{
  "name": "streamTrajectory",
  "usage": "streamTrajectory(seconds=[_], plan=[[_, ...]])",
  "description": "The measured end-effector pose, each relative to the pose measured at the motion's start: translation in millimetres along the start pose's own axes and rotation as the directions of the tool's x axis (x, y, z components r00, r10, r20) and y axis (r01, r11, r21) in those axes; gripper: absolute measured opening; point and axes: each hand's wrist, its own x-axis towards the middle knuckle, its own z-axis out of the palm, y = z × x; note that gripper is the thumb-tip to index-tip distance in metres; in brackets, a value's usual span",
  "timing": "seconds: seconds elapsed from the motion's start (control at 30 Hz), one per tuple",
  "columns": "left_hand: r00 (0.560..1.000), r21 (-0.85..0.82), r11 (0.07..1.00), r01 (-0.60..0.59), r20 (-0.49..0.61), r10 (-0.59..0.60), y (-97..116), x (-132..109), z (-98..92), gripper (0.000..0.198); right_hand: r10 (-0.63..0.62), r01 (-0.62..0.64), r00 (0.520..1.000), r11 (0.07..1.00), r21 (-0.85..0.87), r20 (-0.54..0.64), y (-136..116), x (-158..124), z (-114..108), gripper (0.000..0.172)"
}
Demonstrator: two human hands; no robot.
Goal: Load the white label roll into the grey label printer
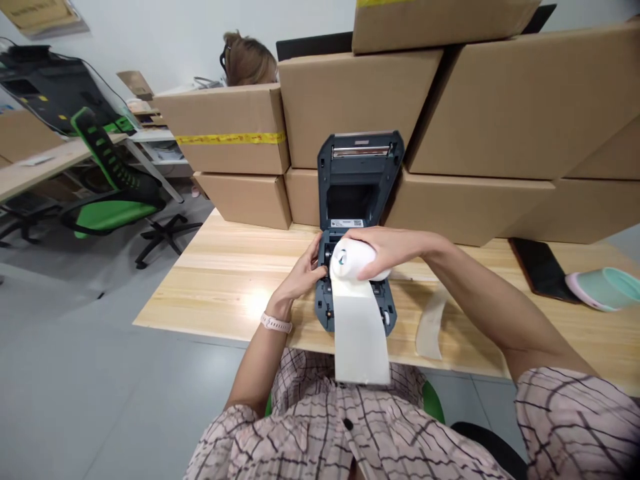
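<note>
A dark label printer sits on the wooden table in front of me with its lid raised. My right hand is closed over a white label roll, which is at the printer's inner bay. From the roll a wide white strip hangs down past the printer's front and the table edge. At the printer's left side, my left hand grips the rim, thumb bent inward and fingers along the outside. How far the roll sits in its holders is hidden.
Cardboard boxes are stacked behind the printer. To the right lie a loose paper strip, a black phone and a green and pink cup. Beyond the boxes a person's head shows. A green chair stands left.
</note>
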Motion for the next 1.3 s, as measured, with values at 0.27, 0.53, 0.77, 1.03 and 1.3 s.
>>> streamTrajectory(seconds=[0.27, 0.53, 0.77, 1.03, 1.3], plan=[[1.0, 0.0, 1.0, 0.021, -0.009, -0.021, 6, -2, 0.9, 0.103, 0.083, -0.066, 0.988, 0.989, -0.129, 0.129, -6, 16, 6, 0.074], [1.0, -0.002, 1.0, 0.016, -0.001, -0.016, 5, -2, -0.1, 0.103, 0.142, -0.093, 0.969, 0.967, -0.236, 0.203, -11, 15, 5, 0.081], [1.0, -0.006, 1.0, -0.011, 0.009, 0.011, 4, -2, -0.9, 0.102, 0.137, -0.087, 0.976, 0.957, -0.277, 0.168, -7, 21, 9, 0.076], [1.0, 0.014, 1.0, -0.014, 0.001, 0.014, 0, -2, -2.4, 0.1, 0.171, -0.126, 0.978, 0.942, -0.311, 0.122, 4, 34, 28, 0.081], [0.999, 0.017, 0.999, -0.034, 0.0, 0.034, -1, -1, -1.9, 0.098, -0.12, 0.065, 0.982, 0.937, -0.343, -0.143, -13, -3, 45, 0.063]])
